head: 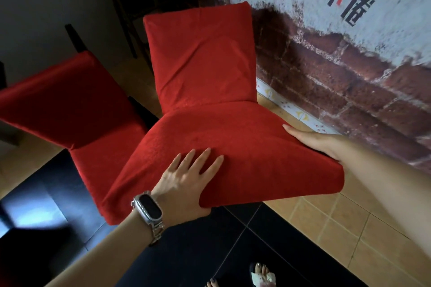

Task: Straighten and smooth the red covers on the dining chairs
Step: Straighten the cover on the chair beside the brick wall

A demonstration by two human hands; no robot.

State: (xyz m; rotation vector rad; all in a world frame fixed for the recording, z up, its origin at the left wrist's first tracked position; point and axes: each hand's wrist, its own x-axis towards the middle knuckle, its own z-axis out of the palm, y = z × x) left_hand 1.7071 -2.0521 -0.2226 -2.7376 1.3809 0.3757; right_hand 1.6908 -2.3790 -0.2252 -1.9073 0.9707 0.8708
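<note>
Beside the brick-painted wall [326,81], the nearer red cover [233,133] sits under the left hand [186,177], fingers spread flat on the seat (thumb hidden below the front edge), the right hand [312,144] lying flat along its side; I'd sweep outward, evenly, towards the corners.
</note>
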